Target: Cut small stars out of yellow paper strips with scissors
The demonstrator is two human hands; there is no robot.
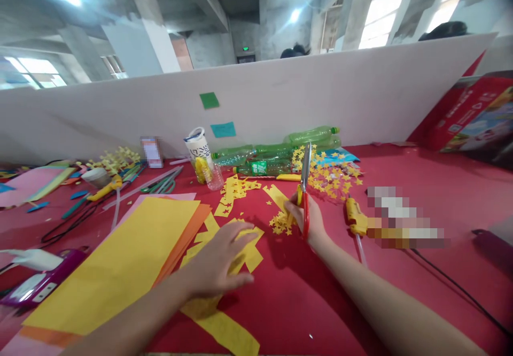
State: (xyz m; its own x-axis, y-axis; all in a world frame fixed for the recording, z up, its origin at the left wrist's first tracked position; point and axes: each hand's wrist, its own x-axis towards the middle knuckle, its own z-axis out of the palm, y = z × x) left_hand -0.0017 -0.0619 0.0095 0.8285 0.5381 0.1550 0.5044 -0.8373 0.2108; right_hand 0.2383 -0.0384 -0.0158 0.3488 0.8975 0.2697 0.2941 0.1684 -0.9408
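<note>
My left hand (218,260) is over yellow paper scraps (253,254), fingers spread and nothing in its grasp. In my right hand (312,218) stands a pair of scissors (305,177), metal blades pointing up, with red and yellow showing at the handles. Just left of that hand lies a small pile of cut yellow paper stars (281,222), beside a yellow paper strip (275,195). More loose stars (334,177) are scattered behind the right hand. A punched yellow strip with star-shaped holes (226,198) rests farther back. Whether my right fingers also touch paper is hidden.
At left lies a stack of yellow paper (116,260) over orange and pink sheets. A yellow glue gun (356,217) with a cord sits right; another glue gun (106,189) is left. Green bottles (272,166) and a patterned tumbler (198,150) stand along the white partition (280,105). A purple power strip (44,284) is front left.
</note>
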